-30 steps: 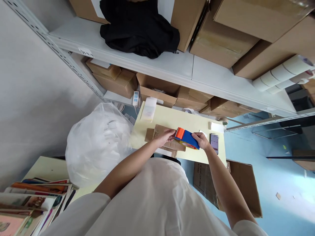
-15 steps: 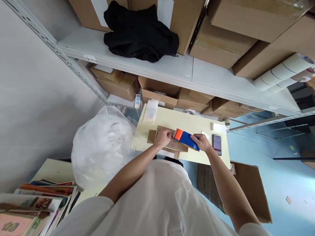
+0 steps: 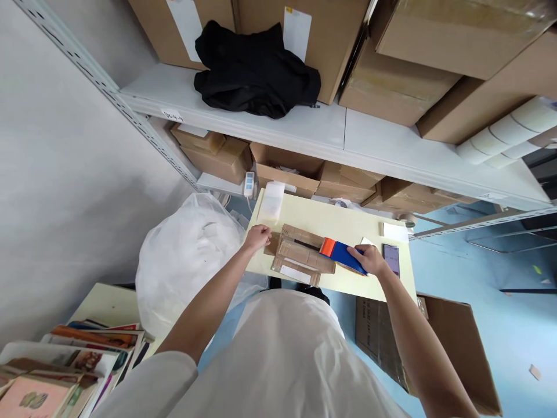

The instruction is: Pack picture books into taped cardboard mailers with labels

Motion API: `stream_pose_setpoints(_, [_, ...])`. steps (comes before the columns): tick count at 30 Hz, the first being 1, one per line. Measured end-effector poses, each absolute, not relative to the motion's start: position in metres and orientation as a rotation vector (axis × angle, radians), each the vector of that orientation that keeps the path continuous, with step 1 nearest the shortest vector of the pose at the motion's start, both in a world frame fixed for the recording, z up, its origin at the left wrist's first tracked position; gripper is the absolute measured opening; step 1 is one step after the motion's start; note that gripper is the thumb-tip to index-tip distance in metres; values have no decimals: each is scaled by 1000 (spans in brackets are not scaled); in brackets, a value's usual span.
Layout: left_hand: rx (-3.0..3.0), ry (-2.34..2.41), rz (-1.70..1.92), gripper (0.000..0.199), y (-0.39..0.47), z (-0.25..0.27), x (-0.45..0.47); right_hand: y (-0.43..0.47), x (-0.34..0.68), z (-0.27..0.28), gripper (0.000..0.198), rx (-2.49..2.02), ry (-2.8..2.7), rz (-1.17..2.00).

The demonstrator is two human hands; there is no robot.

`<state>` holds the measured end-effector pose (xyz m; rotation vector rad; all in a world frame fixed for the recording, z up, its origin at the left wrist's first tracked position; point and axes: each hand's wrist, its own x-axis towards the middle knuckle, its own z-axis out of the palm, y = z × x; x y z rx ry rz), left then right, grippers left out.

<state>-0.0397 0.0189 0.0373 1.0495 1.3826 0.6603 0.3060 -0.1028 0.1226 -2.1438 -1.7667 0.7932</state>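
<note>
A cardboard box [image 3: 300, 264] with a white label lies on the pale yellow table, a dark gap running between its top flaps. Gripped in my right hand [image 3: 369, 259] is a blue and orange tape dispenser [image 3: 343, 255], its orange end over the box's right part. Off the box's left end, my left hand [image 3: 258, 237] is closed in a pinch, apparently on the tape's free end; the strip between it and the dispenser is hard to see.
A phone [image 3: 391, 259] and white papers [image 3: 395, 231] lie at the table's right [image 3: 348, 217]. A large white plastic bag [image 3: 187, 261] bulges at left. Shelving [image 3: 300, 133] with boxes stands ahead. An open carton [image 3: 456, 348] sits on the floor at right.
My left hand has moved left, away from the dispenser's orange end to beyond the box's left end. The right hand and dispenser have shifted slightly right, uncovering more of the box.
</note>
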Motion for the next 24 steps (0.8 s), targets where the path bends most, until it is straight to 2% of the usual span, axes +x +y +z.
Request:
stream_pose_setpoints(11, [1201, 1512, 562, 14, 31, 18, -34, -94, 302, 122, 53, -2241, -1798, 851])
stream_pose_setpoints(20, [1546, 1658, 394, 20, 15, 10, -8, -94, 301, 120, 53, -2251, -1795, 829])
stream_pose_setpoints(22, [1588, 1691, 357, 24, 16, 13, -6, -93, 302, 119, 53, -2246, -1802, 831])
stream_pose_setpoints(24, [1647, 1728, 292, 39, 18, 13, -7, -92, 302, 118, 53, -2246, -1802, 833])
